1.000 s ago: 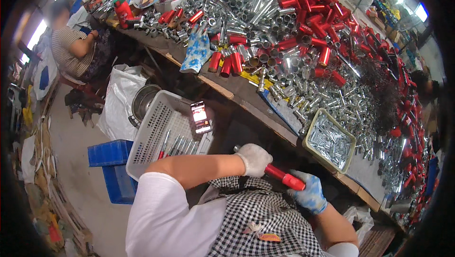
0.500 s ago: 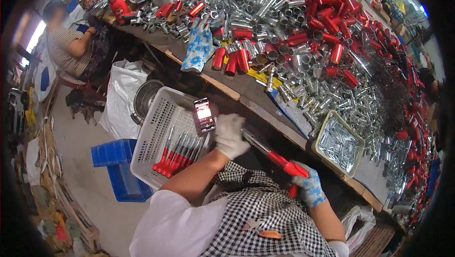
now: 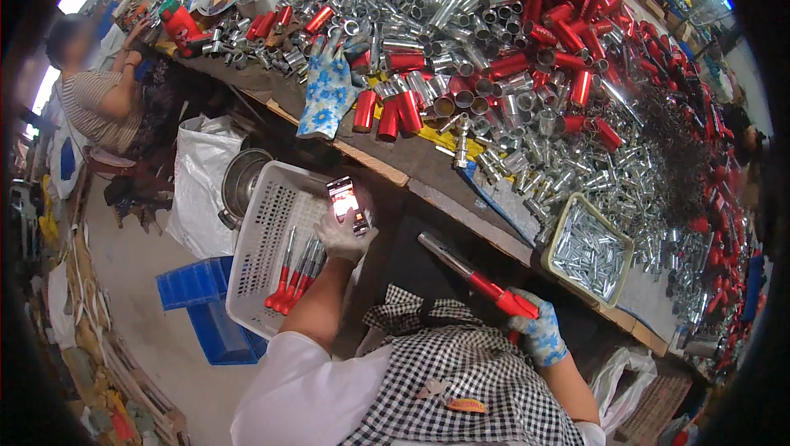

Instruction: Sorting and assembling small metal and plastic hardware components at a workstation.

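Note:
My left hand (image 3: 344, 236), in a whitish glove, is over the white plastic basket (image 3: 267, 199), a finger stretched to the lit screen of a phone (image 3: 344, 197). Its fingers are apart and grip nothing. A blue-flowered glove covers my right hand (image 3: 539, 329), closed round the red handle of a long tool (image 3: 469, 275). The tool's silver tube end points up and left, away from me. Inside the basket lie several similar red-handled tools (image 3: 290, 281), partly hidden by my left forearm.
A bench heaped with silver tubes (image 3: 428, 10) and red sleeves (image 3: 568, 26) runs across the far side. On it are an empty flowered glove (image 3: 327, 92) and a tray of small metal pins (image 3: 588, 248). Blue bins (image 3: 216, 314) stand left; a person (image 3: 103, 100) sits beyond.
My left hand has moved left, from beside the tool's tube end to the phone screen. The right hand still holds the tool, nearly in place. The view has shifted slightly.

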`<action>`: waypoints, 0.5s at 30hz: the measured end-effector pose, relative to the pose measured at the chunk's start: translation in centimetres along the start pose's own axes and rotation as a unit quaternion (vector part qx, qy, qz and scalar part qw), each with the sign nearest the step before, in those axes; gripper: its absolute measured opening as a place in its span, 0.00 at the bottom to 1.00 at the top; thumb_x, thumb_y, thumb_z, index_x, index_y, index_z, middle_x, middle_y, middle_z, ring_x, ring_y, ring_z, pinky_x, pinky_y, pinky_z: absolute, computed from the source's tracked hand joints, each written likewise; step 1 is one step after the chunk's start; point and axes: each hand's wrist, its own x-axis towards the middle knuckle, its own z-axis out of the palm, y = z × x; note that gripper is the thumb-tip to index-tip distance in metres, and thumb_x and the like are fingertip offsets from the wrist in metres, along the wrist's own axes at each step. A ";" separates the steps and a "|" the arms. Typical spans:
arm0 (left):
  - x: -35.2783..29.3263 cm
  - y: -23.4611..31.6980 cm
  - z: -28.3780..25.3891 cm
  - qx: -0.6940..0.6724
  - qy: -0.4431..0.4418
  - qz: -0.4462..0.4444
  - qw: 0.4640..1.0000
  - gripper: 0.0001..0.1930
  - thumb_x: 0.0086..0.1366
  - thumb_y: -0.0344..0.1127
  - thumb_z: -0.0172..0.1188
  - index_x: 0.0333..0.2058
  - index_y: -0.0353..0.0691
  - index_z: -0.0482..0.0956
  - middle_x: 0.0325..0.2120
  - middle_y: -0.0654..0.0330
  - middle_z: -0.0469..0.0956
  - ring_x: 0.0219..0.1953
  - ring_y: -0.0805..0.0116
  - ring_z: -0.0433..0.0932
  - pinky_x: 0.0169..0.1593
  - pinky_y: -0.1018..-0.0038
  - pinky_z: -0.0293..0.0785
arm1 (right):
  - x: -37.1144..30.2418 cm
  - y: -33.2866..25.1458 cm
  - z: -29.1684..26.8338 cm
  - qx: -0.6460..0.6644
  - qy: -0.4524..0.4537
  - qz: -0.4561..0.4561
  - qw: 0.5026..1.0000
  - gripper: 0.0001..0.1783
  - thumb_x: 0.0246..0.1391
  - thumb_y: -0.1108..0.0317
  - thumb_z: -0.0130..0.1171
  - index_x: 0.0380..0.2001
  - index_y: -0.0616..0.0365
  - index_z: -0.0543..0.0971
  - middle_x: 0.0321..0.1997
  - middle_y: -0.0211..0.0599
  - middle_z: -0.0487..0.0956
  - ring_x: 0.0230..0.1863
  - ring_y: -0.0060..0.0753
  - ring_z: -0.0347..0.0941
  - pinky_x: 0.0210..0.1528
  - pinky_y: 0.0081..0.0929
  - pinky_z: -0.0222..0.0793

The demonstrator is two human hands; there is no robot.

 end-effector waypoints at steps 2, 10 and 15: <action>0.5 0.2 -0.3 0.015 -0.041 -0.018 0.999 0.38 0.41 0.65 0.70 0.51 0.53 0.79 0.62 0.46 0.58 0.62 0.43 0.58 0.64 0.33 0.45 | 0.1 -0.1 0.1 0.010 0.000 0.011 1.000 0.40 0.38 0.66 0.72 0.57 0.68 0.73 0.49 0.35 0.79 0.46 0.25 0.75 0.51 0.24 0.72; 0.7 -1.2 0.9 -0.028 -0.001 0.017 0.999 0.36 0.42 0.62 0.69 0.49 0.51 0.80 0.60 0.45 0.61 0.60 0.42 0.61 0.63 0.35 0.49 | 0.1 -0.2 0.2 -0.011 -0.017 -0.025 0.999 0.39 0.39 0.69 0.71 0.58 0.68 0.72 0.49 0.35 0.79 0.45 0.24 0.75 0.51 0.23 0.72; 3.0 3.2 -4.6 -0.136 0.095 0.075 0.983 0.30 0.48 0.50 0.69 0.45 0.37 0.75 0.37 0.47 0.74 0.38 0.43 0.73 0.45 0.50 0.68 | -0.4 0.0 -0.1 -0.142 -0.005 -0.057 0.988 0.38 0.42 0.68 0.71 0.59 0.63 0.73 0.48 0.36 0.81 0.46 0.23 0.75 0.52 0.24 0.72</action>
